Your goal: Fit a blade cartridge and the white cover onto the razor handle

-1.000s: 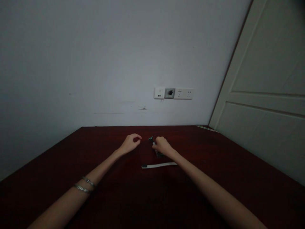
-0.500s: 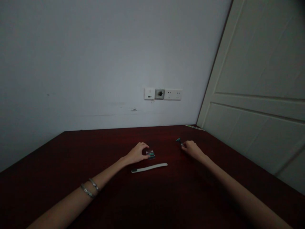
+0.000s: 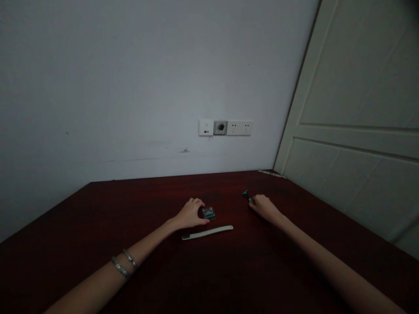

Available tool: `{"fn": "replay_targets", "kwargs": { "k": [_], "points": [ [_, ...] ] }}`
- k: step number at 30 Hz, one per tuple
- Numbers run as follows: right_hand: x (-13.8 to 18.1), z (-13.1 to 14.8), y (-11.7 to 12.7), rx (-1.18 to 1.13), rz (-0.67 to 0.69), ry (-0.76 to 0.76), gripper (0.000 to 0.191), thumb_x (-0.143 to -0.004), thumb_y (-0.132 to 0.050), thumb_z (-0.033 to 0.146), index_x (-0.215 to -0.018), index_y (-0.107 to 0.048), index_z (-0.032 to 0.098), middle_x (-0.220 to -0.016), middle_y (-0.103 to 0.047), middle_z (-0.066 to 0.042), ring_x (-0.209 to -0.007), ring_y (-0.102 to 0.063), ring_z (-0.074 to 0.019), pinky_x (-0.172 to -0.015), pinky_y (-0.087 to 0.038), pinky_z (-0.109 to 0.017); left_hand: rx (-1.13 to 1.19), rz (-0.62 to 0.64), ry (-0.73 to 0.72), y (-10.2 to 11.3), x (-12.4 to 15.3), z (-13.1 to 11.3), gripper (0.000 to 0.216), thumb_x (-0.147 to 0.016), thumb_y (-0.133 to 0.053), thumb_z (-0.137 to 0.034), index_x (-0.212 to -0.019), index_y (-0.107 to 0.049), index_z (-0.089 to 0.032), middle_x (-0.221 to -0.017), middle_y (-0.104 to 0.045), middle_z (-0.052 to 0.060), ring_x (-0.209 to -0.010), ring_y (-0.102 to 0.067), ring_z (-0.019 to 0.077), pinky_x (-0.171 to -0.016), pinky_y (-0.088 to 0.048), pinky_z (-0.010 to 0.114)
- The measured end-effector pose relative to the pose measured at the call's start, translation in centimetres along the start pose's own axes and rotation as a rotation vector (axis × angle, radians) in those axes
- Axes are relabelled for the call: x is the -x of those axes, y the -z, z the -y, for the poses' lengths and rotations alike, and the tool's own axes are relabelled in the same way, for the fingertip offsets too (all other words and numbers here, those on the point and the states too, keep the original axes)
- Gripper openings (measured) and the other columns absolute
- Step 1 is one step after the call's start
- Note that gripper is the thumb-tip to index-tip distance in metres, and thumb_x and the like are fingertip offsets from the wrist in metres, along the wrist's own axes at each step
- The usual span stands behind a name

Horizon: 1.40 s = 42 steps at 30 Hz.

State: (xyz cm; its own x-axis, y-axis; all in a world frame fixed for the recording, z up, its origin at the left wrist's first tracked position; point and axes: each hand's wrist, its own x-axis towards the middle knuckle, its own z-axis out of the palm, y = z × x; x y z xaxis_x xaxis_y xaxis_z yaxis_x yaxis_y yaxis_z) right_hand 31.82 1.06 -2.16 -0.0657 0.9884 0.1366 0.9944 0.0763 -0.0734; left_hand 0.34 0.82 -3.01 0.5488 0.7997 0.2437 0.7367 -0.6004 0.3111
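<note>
My left hand (image 3: 191, 214) is around the left side of a small clear case (image 3: 208, 213) with green razor cartridges inside, which lies on the dark red table. Thumb and fingers are apart, at its near and far edges; I cannot tell whether they touch it. To the right, my right hand (image 3: 264, 206) is closed on the handle of a razor (image 3: 246, 195), whose green-and-black head points away to the upper left. Most of the handle is hidden by the fingers. In front of the case lies a pale flat strip (image 3: 207, 233) with a dark left end.
The dark red table (image 3: 157, 189) meets a pale wall (image 3: 137, 87) at the back. Wall sockets (image 3: 239, 128) are mounted above it. A white panelled door (image 3: 360, 100) stands along the right side. A thin patterned strip (image 3: 271, 174) lies at the far right corner.
My left thumb has moved off the case toward its near edge, widening the gap between thumb and fingers. The right hand still holds the razor, tilted slightly differently. The view has shifted slightly.
</note>
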Motion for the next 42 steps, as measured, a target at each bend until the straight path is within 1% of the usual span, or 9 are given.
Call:
{"fn": "replay_targets", "kwargs": {
  "k": [5,9,13,18,25,28,33,38,42],
  "points": [
    [0.4,0.7,1.5,0.015,-0.052,0.04,0.035,-0.087,-0.042,0.037,-0.088,-0.065,0.01,-0.093,-0.063,-0.018,-0.083,-0.063,-0.0269,-0.069,-0.043,-0.031,-0.038,-0.011,-0.054,-0.4,0.0,0.4,0.05,-0.066,-0.063,-0.051,-0.101,-0.06,-0.016,-0.114,-0.053,0.008,-0.102,-0.046,0.0255,-0.087,-0.038,0.038],
    [0.4,2.3,3.4,-0.158,-0.093,0.279,0.04,-0.084,-0.046,0.044,-0.102,-0.064,0.013,-0.098,-0.061,-0.014,-0.088,-0.06,-0.0242,-0.077,-0.045,-0.033,-0.037,-0.033,-0.06,0.0,0.0,0.2,0.046,-0.066,-0.065,-0.049,-0.098,-0.06,-0.016,-0.114,-0.054,0.008,-0.103,-0.046,0.0241,-0.087,-0.037,0.037],
    [0.8,5.0,4.6,-0.364,0.023,0.542,0.055,-0.075,-0.057,0.052,-0.117,-0.056,0.016,-0.107,-0.056,-0.011,-0.095,-0.056,-0.0213,-0.085,-0.044,-0.033,-0.037,-0.055,-0.085,1.1,0.1,-1.1,0.046,-0.065,-0.067,-0.048,-0.097,-0.059,-0.016,-0.109,-0.055,0.007,-0.099,-0.047,0.0223,-0.086,-0.037,0.036],
    [1.4,7.5,4.5,-0.387,0.152,0.735,0.084,-0.061,-0.067,0.057,-0.129,-0.042,0.015,-0.123,-0.044,-0.013,-0.112,-0.044,-0.0242,-0.097,-0.036,-0.037,-0.069,-0.034,-0.156,2.6,0.7,-3.7,0.046,-0.062,-0.068,-0.047,-0.095,-0.059,-0.016,-0.104,-0.055,0.006,-0.095,-0.046,0.0222,-0.084,-0.037,0.035],
    [1.7,8.3,4.4,-0.334,0.153,0.778,0.051,-0.063,-0.068,0.049,-0.103,-0.059,0.018,-0.114,-0.046,-0.009,-0.103,-0.048,-0.0227,-0.09,-0.041,-0.036,-0.089,-0.021,-0.183,3.0,1.0,-5.6,0.043,-0.063,-0.066,-0.049,-0.092,-0.06,-0.018,-0.1,-0.055,0.006,-0.095,-0.045,0.0232,-0.082,-0.038,0.035],
    [1.9,8.1,4.6,-0.313,0.147,0.789,0.045,-0.064,-0.068,0.047,-0.098,-0.062,0.018,-0.115,-0.046,-0.008,-0.103,-0.049,-0.0224,-0.09,-0.04,-0.034,-0.079,0.005,-0.206,3.0,0.7,-5.9,0.044,-0.065,-0.065,-0.051,-0.093,-0.06,-0.018,-0.102,-0.055,0.006,-0.094,-0.046,0.0232,-0.082,-0.038,0.036],
    [1.7,5.0,6.2,-0.307,0.178,0.732,0.049,-0.064,-0.067,0.05,-0.101,-0.063,0.019,-0.115,-0.046,-0.008,-0.104,-0.048,-0.0226,-0.091,-0.038,-0.033,-0.023,0.029,-0.183,3.4,0.0,-5.7,0.065,-0.065,-0.065,-0.055,-0.114,-0.054,-0.015,-0.111,-0.055,0.011,-0.101,-0.047,0.0257,-0.085,-0.039,0.038],
    [0.3,-3.3,7.7,-0.263,0.227,0.548,0.052,-0.064,-0.063,0.055,-0.102,-0.063,0.019,-0.109,-0.05,-0.009,-0.101,-0.05,-0.0248,-0.091,-0.037,-0.036,0.099,0.031,-0.107,4.3,-0.3,-3.7,0.047,-0.072,-0.063,-0.038,-0.112,-0.057,-0.013,-0.104,-0.061,0.01,-0.095,-0.053,0.0209,-0.083,-0.042,0.032],
    [-1.6,-9.1,6.1,-0.18,0.291,0.369,0.054,-0.059,-0.066,0.056,-0.096,-0.067,0.016,-0.103,-0.055,-0.011,-0.094,-0.053,-0.027,-0.086,-0.04,-0.037,0.2,0.077,-0.03,5.1,-0.4,-2.0,0.032,-0.073,-0.061,-0.031,-0.098,-0.064,-0.011,-0.09,-0.066,0.008,-0.08,-0.059,0.0164,-0.073,-0.045,0.025]
  ]
}}
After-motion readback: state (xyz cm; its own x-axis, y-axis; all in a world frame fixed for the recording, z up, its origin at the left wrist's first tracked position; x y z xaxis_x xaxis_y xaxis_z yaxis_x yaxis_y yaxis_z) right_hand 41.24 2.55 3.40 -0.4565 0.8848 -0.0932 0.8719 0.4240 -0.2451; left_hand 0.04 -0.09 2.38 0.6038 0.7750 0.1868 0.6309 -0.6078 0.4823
